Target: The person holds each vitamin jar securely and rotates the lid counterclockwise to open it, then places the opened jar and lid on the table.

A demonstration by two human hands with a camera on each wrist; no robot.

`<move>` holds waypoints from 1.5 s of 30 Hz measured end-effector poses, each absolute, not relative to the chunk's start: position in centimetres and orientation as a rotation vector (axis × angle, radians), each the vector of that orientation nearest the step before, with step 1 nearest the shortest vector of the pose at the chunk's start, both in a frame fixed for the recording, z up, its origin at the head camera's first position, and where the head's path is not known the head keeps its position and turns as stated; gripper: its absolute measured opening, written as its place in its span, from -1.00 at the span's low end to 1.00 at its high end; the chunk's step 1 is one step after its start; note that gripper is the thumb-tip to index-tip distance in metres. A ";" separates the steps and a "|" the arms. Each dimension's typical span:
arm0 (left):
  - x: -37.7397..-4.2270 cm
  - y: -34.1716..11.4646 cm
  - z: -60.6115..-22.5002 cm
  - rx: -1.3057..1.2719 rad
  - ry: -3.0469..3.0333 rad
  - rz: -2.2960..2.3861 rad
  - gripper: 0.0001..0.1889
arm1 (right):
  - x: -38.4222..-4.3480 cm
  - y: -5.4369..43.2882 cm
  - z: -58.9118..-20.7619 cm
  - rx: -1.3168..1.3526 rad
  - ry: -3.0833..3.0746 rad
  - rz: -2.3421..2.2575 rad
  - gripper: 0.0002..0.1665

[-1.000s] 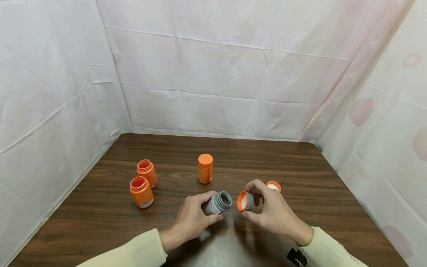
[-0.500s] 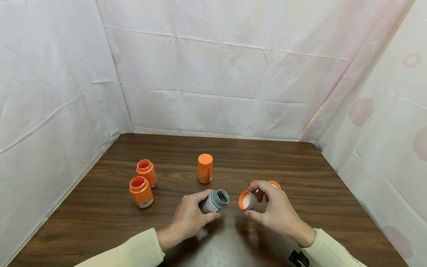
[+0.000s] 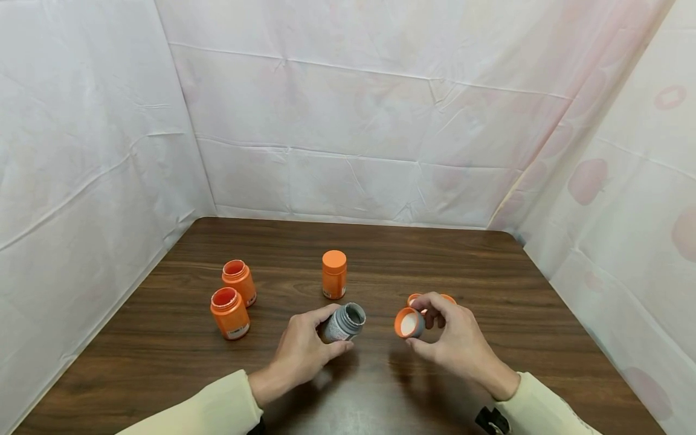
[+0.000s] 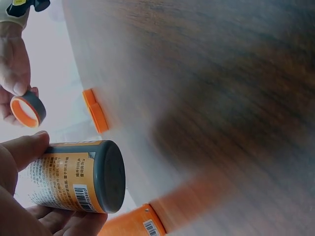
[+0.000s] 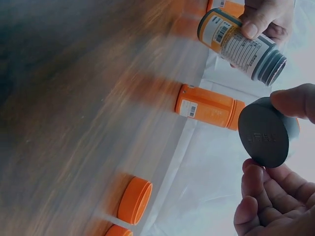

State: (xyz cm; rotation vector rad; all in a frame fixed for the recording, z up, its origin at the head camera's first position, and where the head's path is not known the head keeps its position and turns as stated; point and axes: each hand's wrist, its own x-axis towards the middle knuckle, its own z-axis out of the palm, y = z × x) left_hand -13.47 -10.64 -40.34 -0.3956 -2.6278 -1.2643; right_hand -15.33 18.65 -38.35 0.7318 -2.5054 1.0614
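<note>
My left hand (image 3: 304, 344) grips an uncapped grey bottle (image 3: 345, 321), tilted with its mouth toward the right. In the left wrist view the bottle (image 4: 74, 177) shows an orange and white label with a barcode. Between thumb and fingers, my right hand (image 3: 457, 338) pinches a grey cap (image 3: 417, 325) with an orange inner rim and white liner. The cap's inside faces the bottle, with a gap between them. Its grey top (image 5: 263, 135) fills part of the right wrist view. Both things appear held off the table.
Two uncapped orange bottles, a nearer one (image 3: 231, 313) and a farther one (image 3: 240, 281), stand at the left. A capped orange bottle (image 3: 334, 275) stands mid-table. Two orange caps, one (image 5: 135, 200) plain in the right wrist view, lie behind my right hand. White sheeting (image 3: 348, 121) encloses the table.
The bottle has moved left in my left hand, and the cap slightly right in my right hand, so the gap between them has widened. A second orange cap has come into sight.
</note>
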 end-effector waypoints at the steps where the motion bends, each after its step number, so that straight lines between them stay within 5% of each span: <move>1: -13.5 -10.7 -40.3 -0.388 -2.628 -1.271 -0.45 | -15.4 18.7 -38.4 0.727 -2.510 1.066 -0.32; 45: -14.7 -13.4 -39.8 -0.109 -2.600 -1.314 -0.42 | -16.2 23.9 -40.4 0.408 -2.612 0.951 -0.45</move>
